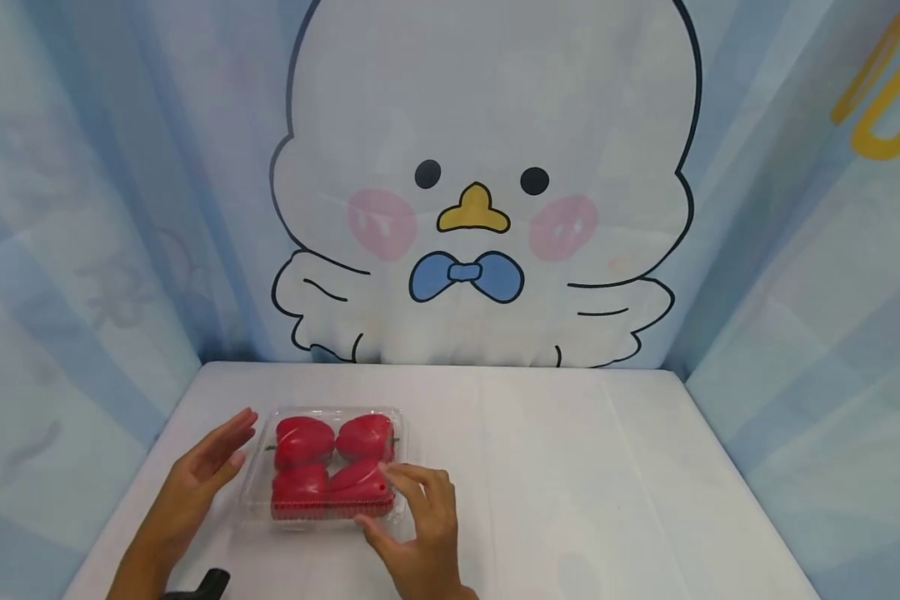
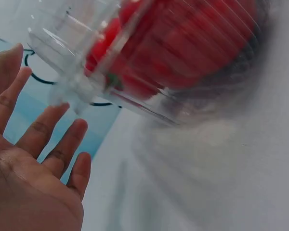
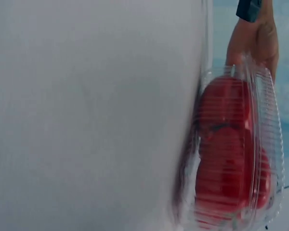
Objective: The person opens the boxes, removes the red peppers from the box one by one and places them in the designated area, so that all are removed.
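A clear plastic clamshell box (image 1: 249, 498) sits lidded on the left part of the white table. Inside show several glossy red rounded pieces of produce (image 1: 303, 442) with small green stems. My left hand (image 1: 198, 467) is raised at the box's left side, its fingers extended; in the left wrist view the open palm (image 2: 33, 168) stands apart from the plastic. At the front right corner is my right hand (image 1: 427, 525), fingers loosely bent and thumb spread away from them, overlapping the box edge. No fingers of that hand appear in the right wrist view.
The white tabletop (image 1: 585, 467) extends right of the box. A blue and white curtain (image 1: 810, 333) with a cartoon bird surrounds the table on three sides. A black device (image 1: 202, 586) shows by the left wrist.
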{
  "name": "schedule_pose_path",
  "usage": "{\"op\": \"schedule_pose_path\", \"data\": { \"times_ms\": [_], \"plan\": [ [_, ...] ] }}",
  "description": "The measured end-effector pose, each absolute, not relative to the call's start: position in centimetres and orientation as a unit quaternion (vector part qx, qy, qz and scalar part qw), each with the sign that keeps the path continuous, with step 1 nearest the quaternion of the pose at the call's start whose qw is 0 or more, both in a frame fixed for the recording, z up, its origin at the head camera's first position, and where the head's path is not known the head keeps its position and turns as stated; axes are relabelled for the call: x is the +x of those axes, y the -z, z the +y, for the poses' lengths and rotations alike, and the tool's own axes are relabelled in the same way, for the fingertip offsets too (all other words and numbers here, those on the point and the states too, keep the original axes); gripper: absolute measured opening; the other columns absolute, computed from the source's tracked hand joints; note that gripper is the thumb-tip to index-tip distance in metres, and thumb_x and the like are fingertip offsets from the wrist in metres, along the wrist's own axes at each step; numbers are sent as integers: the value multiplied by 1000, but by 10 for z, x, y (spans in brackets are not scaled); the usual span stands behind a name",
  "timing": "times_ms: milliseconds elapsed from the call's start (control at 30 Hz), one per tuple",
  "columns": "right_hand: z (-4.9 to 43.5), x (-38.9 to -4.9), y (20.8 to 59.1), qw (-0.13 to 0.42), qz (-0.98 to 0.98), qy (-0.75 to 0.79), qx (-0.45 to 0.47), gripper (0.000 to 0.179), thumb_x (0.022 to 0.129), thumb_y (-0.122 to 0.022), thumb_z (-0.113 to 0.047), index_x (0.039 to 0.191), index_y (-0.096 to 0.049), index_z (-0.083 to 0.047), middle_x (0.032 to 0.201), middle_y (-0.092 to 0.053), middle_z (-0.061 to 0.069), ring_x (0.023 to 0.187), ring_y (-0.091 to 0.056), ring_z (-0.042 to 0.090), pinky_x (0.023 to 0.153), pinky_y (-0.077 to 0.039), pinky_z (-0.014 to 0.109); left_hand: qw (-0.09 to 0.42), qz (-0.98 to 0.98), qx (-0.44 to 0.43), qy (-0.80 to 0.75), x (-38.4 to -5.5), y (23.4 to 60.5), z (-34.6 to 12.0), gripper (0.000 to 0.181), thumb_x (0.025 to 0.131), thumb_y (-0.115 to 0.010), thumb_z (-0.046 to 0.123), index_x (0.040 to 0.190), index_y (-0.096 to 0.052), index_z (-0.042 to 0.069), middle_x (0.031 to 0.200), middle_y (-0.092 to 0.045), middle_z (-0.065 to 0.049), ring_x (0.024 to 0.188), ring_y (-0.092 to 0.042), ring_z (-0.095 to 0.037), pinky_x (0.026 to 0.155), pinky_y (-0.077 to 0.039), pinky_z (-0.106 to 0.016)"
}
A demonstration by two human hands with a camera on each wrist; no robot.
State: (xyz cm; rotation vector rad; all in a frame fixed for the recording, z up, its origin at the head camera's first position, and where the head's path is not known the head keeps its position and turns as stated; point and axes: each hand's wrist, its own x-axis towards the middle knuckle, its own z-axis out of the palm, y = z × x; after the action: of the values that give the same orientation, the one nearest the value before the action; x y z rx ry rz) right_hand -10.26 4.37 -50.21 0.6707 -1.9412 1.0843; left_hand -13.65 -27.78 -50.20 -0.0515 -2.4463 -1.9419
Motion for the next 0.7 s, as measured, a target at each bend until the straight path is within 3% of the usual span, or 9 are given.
{"op": "schedule_pose_path", "data": {
  "times_ms": [233,333,400,500,600,700],
  "plan": [
    [24,-100,517,423,-750,-416,292,49,87,-89,-37,128,-73,-14,119,-72,0,104,-61,12,88,-43,24,-23,-740,4,672,-137,526,-283,62,113,-53,25,169,-29,19,170,-41,11,128,-52,19,99,-47,-6],
    [16,-99,521,426,-748,-410,302,45,88,-88,-39,125,-74,-17,116,-73,-3,101,-61,10,86,-41,20,-44,-727,29,684,-136,530,-282,63,113,-52,29,171,-26,23,174,-34,7,126,-52,22,120,-42,-30],
    [10,-97,522,427,-751,-403,302,42,88,-87,-41,122,-75,-19,112,-74,-5,99,-60,8,84,-39,17,-51,-716,41,695,-135,532,-280,64,113,-52,32,171,-25,26,176,-32,5,124,-51,23,128,-30,-52],
    [2,-96,524,427,-760,-387,301,38,89,-86,-44,119,-76,-23,106,-74,-9,98,-60,7,83,-36,15,-57,-692,51,718,-133,533,-279,65,113,-53,32,171,-24,27,177,-29,4,123,-51,25,123,-11,-78],
    [-4,-96,525,432,-771,-361,298,36,90,-83,-50,116,-77,-26,100,-74,-11,97,-59,6,83,-35,16,-64,-686,60,722,-131,534,-278,64,113,-53,34,170,-25,29,174,-34,12,121,-50,26,124,-11,-77],
    [-10,-95,527,422,-788,-339,293,35,88,-84,-52,114,-78,-29,98,-74,-13,95,-57,5,83,-35,15,-71,-689,65,719,-130,535,-278,63,113,-53,34,170,-26,30,163,-45,25,123,-49,25,126,-18,-64]
  ]
}}
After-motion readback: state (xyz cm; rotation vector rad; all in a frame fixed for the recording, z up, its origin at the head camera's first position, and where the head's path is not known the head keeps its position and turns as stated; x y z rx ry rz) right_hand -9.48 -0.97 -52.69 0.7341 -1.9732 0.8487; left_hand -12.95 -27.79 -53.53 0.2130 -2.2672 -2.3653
